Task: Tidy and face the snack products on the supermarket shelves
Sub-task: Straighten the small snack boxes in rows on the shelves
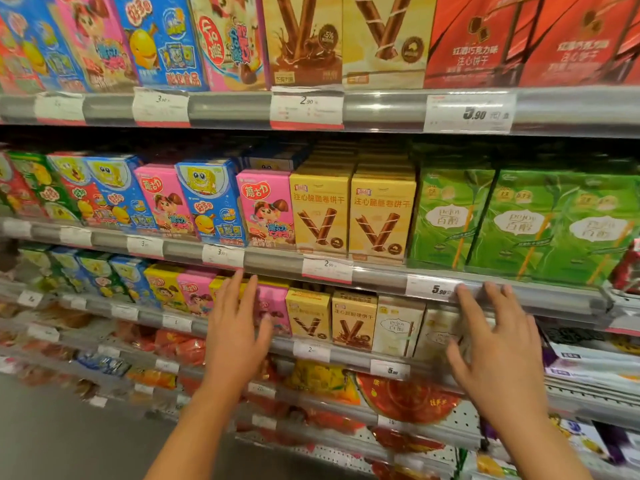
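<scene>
- Left hand (239, 327) is raised, fingers straight and released, grasping nothing, in front of the pink boxes (273, 311) on the lower shelf.
- Right hand (498, 344) is likewise spread and empty, fingertips near the shelf rail (381, 277), before the cream boxes (398, 325).
- Both appear poised to push boxes flush.
- Yellow boxes (353, 216) above already face forward.

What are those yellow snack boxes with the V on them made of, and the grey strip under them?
Yellow boxes: likely printed cardboard, judging by crisp folded edges and flat, slightly glossy faces. Grey shelf strip: looks like plastic or metal; smooth with a soft sheen, holding paper price tags.
</scene>
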The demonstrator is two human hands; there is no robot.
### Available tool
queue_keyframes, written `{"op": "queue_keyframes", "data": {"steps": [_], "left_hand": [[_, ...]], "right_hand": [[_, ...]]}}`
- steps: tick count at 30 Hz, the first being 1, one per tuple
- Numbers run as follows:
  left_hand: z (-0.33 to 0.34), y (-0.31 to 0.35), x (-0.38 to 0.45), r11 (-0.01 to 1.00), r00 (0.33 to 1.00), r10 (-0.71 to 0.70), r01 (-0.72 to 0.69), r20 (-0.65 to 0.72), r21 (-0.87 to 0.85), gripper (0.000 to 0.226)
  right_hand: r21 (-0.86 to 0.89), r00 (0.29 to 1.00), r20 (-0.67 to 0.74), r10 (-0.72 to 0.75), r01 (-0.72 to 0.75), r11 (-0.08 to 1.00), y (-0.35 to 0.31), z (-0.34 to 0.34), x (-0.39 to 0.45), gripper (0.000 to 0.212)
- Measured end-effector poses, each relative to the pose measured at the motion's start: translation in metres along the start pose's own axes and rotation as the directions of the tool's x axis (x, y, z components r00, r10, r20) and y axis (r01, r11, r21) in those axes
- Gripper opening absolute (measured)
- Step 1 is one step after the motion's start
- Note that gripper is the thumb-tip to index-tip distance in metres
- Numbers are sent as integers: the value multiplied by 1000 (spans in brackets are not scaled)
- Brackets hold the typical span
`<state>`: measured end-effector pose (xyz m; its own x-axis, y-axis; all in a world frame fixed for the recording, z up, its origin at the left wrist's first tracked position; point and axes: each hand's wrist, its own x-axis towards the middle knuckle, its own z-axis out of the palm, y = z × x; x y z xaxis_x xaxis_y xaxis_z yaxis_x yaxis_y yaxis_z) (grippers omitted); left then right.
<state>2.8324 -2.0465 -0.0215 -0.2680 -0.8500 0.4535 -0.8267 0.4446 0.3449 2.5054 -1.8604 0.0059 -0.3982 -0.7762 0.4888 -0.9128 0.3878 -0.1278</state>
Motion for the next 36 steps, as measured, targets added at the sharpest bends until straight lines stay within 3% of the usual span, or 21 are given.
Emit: {"op": "queue_keyframes", "data": {"steps": [7, 10, 13, 16, 18, 22, 27, 31, 36], "left_hand": [[-16, -92, 41, 997, 997, 77, -77, 19, -30, 74], [-23, -106, 47, 992, 990, 122, -120, 67, -27, 76], [-27, -113, 51, 989, 985, 150, -149, 88, -22, 75], [-25, -119, 56, 988, 983, 154, -156, 97, 15, 69], [-22, -119, 56, 987, 982, 152, -156, 111, 31, 73], [-21, -116, 55, 986, 983, 156, -161, 97, 47, 79], [-25, -120, 55, 979, 977, 173, -184, 122, 92, 81], [-27, -120, 57, 973, 976, 188, -200, 112, 111, 81], [-22, -120, 57, 973, 976, 196, -206, 98, 106, 85]], "right_hand": [[31, 977, -85, 194, -192, 981, -42, 14, -1, 86], [48, 965, -51, 258, -256, 965, -56, 14, 0, 86], [128, 938, -40, 343, -336, 933, -75, 9, -6, 72], [212, 956, -163, 243, -206, 955, -110, 12, -15, 42], [257, 986, -86, 145, -119, 959, -139, 19, -18, 31], [228, 983, 182, -15, -28, 973, -189, 44, -4, 45], [130, 951, 308, 11, -54, 990, -226, 76, 30, 70], [0, 963, 271, 9, -10, 1000, -235, 89, 38, 58], [-24, 970, 241, 3, 3, 1000, -233, 86, 37, 37]]}}
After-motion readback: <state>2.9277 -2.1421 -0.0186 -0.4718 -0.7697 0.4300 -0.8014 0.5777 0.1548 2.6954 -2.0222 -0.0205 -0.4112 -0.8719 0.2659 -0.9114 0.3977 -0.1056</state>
